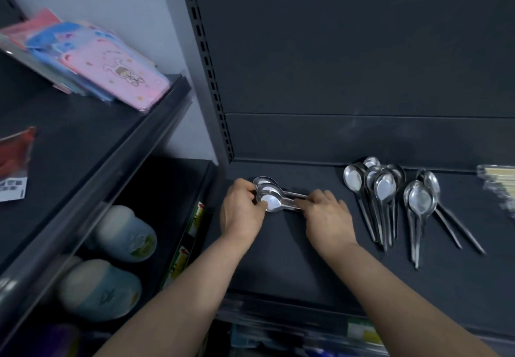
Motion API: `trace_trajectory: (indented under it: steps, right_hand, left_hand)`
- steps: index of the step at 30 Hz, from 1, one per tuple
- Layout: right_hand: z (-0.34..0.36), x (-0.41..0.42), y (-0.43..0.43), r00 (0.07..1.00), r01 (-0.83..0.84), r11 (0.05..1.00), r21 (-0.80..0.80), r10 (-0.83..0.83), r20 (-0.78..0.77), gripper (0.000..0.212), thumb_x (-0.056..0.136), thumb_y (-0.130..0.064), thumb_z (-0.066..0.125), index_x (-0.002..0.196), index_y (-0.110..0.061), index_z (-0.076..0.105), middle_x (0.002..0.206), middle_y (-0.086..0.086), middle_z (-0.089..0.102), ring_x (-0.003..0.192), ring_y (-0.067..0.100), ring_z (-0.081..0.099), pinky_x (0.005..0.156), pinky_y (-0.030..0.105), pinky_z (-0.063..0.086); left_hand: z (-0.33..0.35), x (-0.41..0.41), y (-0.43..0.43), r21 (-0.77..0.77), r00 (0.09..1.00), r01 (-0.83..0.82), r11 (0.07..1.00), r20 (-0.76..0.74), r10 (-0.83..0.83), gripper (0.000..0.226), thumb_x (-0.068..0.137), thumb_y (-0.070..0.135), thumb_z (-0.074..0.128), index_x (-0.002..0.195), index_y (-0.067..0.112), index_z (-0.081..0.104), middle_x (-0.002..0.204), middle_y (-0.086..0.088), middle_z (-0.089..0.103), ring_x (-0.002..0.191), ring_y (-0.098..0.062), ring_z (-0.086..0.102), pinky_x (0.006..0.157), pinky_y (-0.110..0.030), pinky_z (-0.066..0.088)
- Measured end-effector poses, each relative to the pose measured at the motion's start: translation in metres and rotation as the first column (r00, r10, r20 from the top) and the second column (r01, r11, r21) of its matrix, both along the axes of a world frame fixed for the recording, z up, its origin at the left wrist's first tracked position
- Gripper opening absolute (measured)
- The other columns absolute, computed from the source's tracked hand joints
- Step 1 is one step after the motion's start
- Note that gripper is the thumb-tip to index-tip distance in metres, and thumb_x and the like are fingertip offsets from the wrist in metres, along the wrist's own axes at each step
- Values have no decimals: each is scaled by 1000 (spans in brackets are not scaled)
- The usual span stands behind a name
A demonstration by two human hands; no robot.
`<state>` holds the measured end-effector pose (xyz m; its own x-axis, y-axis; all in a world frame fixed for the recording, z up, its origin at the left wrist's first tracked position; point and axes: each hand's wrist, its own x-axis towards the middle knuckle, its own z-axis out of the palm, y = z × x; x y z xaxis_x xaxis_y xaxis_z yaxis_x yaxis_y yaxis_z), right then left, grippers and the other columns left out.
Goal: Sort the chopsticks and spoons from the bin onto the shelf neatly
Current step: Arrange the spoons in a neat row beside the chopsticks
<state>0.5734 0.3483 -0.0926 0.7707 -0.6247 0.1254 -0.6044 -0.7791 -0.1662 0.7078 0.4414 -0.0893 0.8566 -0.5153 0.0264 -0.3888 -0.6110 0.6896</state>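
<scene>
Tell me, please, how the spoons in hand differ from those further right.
The held spoons lie sideways, handles pointing right; the loose spoons point handles to the shelf front. Left hand and right hand grip the held spoons; the loose spoons lie untouched. Both are shiny metal.

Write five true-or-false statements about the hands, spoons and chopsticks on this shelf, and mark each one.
1. The left hand and right hand both hold one bundle of spoons. True.
2. The bundle's bowls lie at the right hand. False: they lie at the left hand; the right hand grips the handles.
3. Right of the hands, loose spoons lie on the shelf. True.
4. The chopsticks lie left of the bundle. False: the chopstick packet lies at the shelf's far right.
5. The loose spoons lie with bowls toward the back of the shelf. True.
</scene>
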Motion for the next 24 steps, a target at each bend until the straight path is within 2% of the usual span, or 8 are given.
trace_trajectory:
  steps: [2,6,10,13,16,20,24]
  right_hand:
    - [1,-1,1,1000,14,999,-30,-13,15,40,82,-6,56,114,-28,66,106,2,59,101,28,52,79,36,40]
    - [-1,-9,-5,999,36,995,-98,-35,6,38,60,-2,75,91,-23,74,87,2,63,80,28,58,63,33,43]
    - [2,-33,-17,999,48,990,-131,-44,31,31,61,-6,77,86,-24,75,87,-1,64,80,25,59,62,35,45]
    - [5,-61,-33,994,97,985,-145,-89,62,30,54,-8,82,79,-24,75,82,-2,65,76,24,60,58,35,47]
    - [8,-93,-52,985,166,978,-126,-159,62,26,61,-8,79,83,-22,76,83,-1,66,79,26,61,60,37,47]
    - [8,-137,-78,950,311,944,-111,-313,2,28,74,-10,69,98,-24,74,96,0,67,94,27,58,71,37,46]
    - [10,-175,-104,905,422,906,-34,-423,-45,31,93,-21,51,123,-23,58,118,2,58,114,26,49,86,38,42]
  left_hand:
    - [4,-2,-2,-5,998,41,999,52,-40,26,79,20,74,99,22,58,89,7,59,83,-14,57,74,-28,48]
    - [11,-19,-13,38,982,173,984,77,-175,13,84,18,68,90,26,61,87,11,62,84,-11,62,74,-27,51]
    - [11,-42,-35,53,964,259,964,51,-262,12,84,17,68,93,24,65,90,10,68,88,-11,65,80,-30,53]
    - [12,-63,-55,64,944,325,944,37,-328,12,85,17,67,95,23,65,90,11,69,89,-12,65,81,-31,53]
    - [13,-88,-78,88,921,385,919,34,-389,12,87,19,66,97,24,65,89,12,68,90,-11,64,80,-30,53]
    - [12,-124,-109,91,892,448,889,15,-451,10,85,19,66,92,26,66,81,15,64,87,-12,65,81,-33,55]
    - [10,-154,-132,134,879,473,871,-6,-477,12,87,19,64,94,28,65,85,15,66,89,-12,65,80,-35,55]
